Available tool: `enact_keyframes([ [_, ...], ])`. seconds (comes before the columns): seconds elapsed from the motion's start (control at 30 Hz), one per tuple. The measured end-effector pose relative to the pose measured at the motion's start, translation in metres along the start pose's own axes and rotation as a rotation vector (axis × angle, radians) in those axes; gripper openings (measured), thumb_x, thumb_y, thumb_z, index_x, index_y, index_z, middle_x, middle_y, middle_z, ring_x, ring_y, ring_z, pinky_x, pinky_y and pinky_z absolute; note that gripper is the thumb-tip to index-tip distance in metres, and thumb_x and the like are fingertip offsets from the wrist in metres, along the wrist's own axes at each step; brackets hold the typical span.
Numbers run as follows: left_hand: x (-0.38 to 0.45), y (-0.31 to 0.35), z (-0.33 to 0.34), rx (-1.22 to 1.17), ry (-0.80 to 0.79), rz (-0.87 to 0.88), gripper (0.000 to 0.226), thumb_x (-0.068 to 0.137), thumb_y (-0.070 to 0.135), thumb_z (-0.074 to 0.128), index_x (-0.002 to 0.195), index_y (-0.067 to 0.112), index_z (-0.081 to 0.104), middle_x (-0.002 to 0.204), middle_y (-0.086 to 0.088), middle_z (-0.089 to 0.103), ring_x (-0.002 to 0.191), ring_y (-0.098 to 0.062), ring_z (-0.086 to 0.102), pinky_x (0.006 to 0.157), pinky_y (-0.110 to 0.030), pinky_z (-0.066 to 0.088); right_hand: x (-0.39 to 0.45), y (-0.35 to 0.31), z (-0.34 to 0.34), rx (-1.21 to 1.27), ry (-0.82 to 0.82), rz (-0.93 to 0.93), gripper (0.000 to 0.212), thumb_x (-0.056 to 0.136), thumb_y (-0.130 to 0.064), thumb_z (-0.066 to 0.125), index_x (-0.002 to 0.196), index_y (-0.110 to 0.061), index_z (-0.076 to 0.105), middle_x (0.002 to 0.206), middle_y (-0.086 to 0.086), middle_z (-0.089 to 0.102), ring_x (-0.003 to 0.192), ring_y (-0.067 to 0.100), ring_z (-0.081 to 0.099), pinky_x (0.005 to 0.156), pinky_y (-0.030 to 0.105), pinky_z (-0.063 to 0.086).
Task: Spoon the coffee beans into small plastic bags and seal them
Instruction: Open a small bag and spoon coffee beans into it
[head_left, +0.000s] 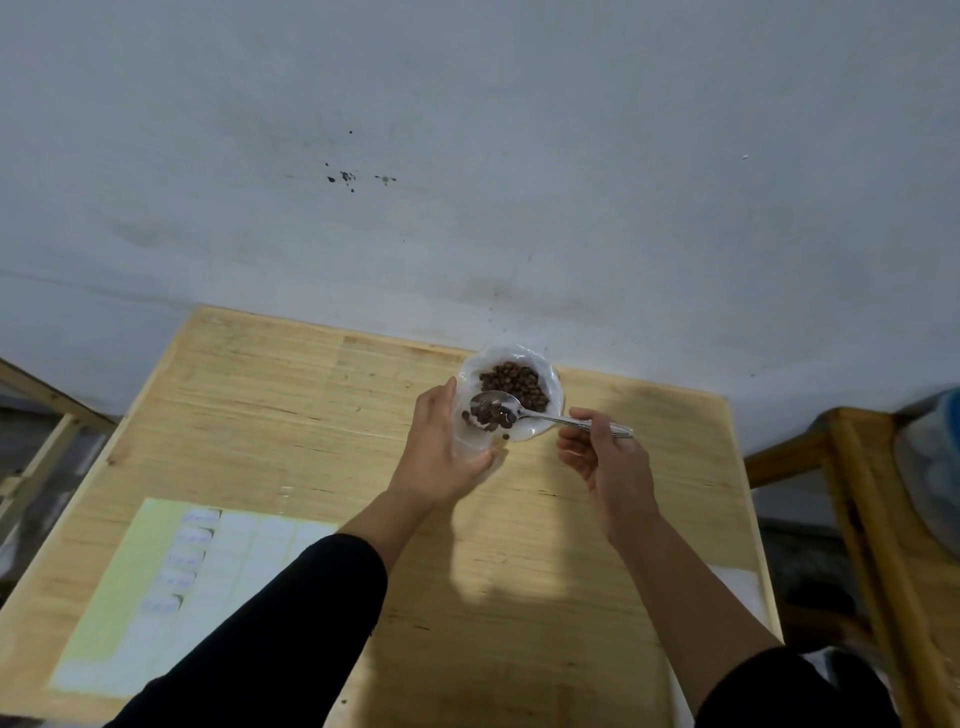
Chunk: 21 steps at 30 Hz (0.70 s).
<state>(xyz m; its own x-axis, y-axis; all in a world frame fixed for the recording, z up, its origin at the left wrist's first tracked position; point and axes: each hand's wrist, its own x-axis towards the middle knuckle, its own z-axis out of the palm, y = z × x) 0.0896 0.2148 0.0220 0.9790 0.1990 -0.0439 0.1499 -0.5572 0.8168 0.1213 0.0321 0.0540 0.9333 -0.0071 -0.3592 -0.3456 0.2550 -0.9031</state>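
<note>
Two black sleeves (291, 639) fill the near edge of the view, the forearms bare beyond them and reaching out over a pale wooden table (322, 415). The left hand (441, 452) curls around a small clear plastic bag (470, 447), thumb on one side and fingers on the other; this grip is closed on the bag, holding its mouth up beside a white bag of coffee beans. The right hand (608, 462) pinches the handle of a metal spoon (524, 410) between thumb and fingers, a firm grip on the handle's far end. The spoon's bowl, tilted, lies just beyond the left hand's fingertips, over the mouth of the small bag, with dark coffee beans (493, 414) on and just under it. The larger heap of beans sits in the open white bag (550, 387) right behind the spoon, near the table's far edge. On the table's near left lies a sheet of white labels (171, 587) on yellow-green backing, well apart from both hands.
</note>
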Motion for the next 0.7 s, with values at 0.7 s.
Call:
enact_keyframes([
  [0.7,0.001,-0.003,0.004,-0.004,-0.003,-0.047,0.101,0.07,0.04,0.077,0.147,0.012,0.018,0.141,-0.005,0.025,0.119,-0.004,0.028,0.098,-0.009,0.022,0.024,0.037,0.01,-0.02,0.222,0.078,0.015,0.095,-0.009,0.05,0.097,-0.005,0.065,0.079,0.01,0.065,0.06,0.009,0.064,0.055,0.018,0.054],
])
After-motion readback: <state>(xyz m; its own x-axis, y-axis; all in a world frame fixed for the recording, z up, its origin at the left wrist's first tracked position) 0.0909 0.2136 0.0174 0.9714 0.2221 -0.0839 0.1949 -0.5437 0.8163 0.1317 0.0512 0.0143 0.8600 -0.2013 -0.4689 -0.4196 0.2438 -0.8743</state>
